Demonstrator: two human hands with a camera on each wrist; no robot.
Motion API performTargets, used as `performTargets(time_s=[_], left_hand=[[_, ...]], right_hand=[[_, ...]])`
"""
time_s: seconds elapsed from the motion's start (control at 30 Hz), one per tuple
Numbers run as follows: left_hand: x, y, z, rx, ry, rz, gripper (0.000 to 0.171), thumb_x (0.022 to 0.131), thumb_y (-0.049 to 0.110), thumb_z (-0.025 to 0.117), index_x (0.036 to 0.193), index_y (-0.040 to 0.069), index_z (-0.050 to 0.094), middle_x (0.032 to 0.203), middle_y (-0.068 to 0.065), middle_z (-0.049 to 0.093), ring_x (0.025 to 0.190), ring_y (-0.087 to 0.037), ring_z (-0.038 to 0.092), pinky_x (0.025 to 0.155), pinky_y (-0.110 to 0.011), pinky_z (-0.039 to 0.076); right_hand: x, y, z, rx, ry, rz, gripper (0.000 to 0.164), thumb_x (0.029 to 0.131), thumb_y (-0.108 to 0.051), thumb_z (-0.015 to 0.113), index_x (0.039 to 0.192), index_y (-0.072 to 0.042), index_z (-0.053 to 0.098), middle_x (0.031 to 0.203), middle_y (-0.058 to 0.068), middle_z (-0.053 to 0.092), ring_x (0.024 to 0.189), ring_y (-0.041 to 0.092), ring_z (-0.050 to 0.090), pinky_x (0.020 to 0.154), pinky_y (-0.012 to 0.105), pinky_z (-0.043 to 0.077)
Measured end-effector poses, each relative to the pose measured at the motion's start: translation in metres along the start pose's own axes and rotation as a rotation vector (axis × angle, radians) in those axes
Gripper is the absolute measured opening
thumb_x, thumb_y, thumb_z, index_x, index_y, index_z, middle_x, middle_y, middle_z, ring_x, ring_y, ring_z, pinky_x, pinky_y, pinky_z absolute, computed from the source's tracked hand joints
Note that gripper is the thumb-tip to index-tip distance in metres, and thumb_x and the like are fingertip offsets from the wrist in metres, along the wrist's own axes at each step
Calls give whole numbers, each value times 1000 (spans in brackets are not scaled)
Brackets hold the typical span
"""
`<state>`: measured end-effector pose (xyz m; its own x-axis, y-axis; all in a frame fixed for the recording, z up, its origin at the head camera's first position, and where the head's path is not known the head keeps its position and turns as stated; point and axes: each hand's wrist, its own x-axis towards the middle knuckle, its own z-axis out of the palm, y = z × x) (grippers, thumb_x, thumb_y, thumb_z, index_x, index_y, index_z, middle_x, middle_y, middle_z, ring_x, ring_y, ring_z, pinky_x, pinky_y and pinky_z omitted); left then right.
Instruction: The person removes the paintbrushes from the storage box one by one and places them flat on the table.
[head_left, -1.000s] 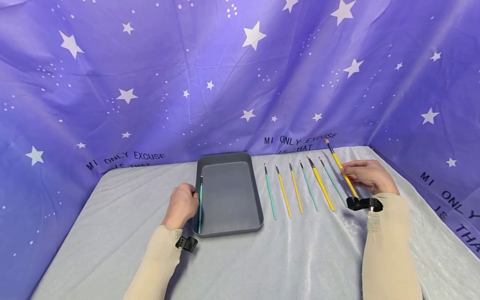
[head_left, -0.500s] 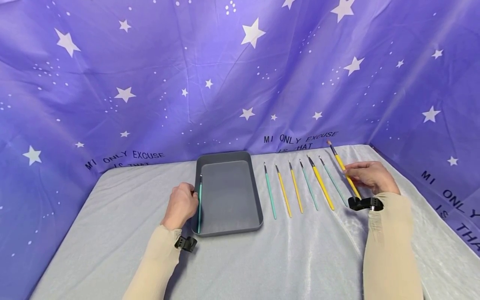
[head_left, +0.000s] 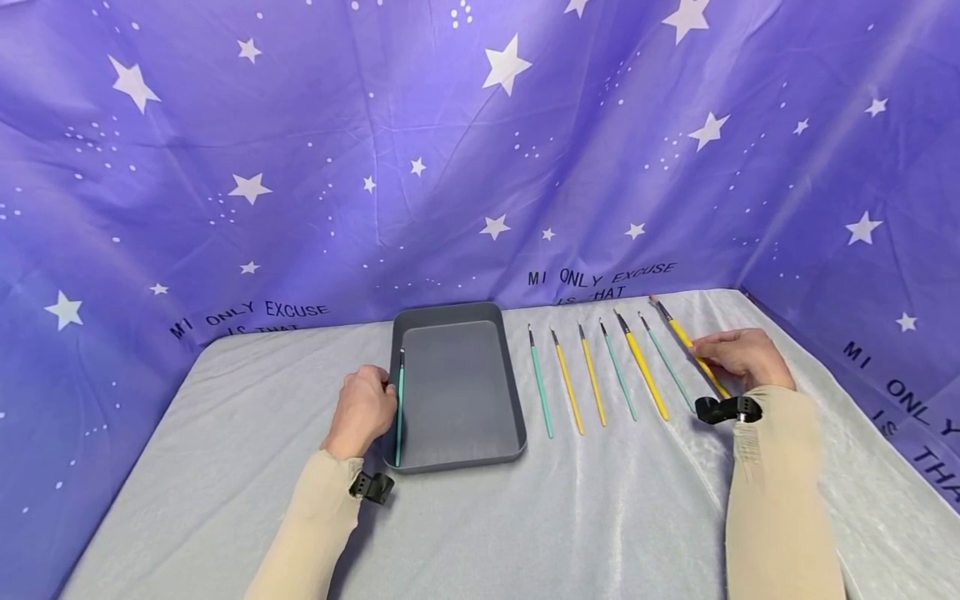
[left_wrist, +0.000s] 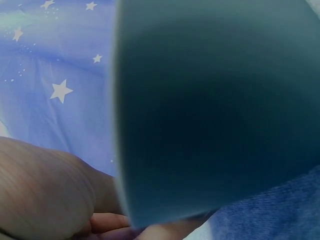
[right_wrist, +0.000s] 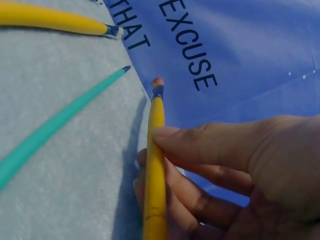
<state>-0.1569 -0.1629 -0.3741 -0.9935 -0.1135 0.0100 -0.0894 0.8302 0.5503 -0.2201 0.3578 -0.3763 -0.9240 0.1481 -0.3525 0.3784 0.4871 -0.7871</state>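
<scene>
My right hand (head_left: 746, 357) pinches a thick yellow paintbrush (head_left: 680, 333) between thumb and fingers at the right end of a brush row. In the right wrist view this brush (right_wrist: 155, 187) points bristles away, its shadow falling beside it on the cloth. My left hand (head_left: 362, 410) grips the left rim of a grey rectangular tray (head_left: 461, 404); its fingertips are mostly hidden. Inside the tray, along that left wall, lies a teal paintbrush (head_left: 401, 408). A blurred tray wall (left_wrist: 215, 115) fills much of the left wrist view.
Several paintbrushes lie side by side between tray and right hand, among them a teal one (head_left: 541, 392), a thick yellow one (head_left: 643, 375) and a teal one (head_left: 666, 360) nearest the held brush. A pale cloth (head_left: 570, 517) covers the table; a purple starry curtain (head_left: 420, 242) hangs behind.
The right hand has lowered the yellow paintbrush toward the cloth and shifted it slightly right. The left hand and tray hold still.
</scene>
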Motion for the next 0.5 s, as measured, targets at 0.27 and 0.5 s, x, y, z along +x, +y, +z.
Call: performTargets(time_s=[0.27,0.5], left_hand=[[0,0,0,0,0,-1,30,98,5,55,68,4,57,62,-6,55,55,-19,54,50,-27,42],[1,0,1,2,5,3,32,98,4,55,66,5,55,60,-6,55,54,-19,54,49,-27,42]], right_hand=[[5,4,1,-18,2,12,21,92,-15,71,79,-30,77,69,-20,68,68,-2,61,65,22,54],[2,2,2,-142,89,7,7,86,-21,76,89,-16,81,66,-16,67,68,5,58,64,25,50]])
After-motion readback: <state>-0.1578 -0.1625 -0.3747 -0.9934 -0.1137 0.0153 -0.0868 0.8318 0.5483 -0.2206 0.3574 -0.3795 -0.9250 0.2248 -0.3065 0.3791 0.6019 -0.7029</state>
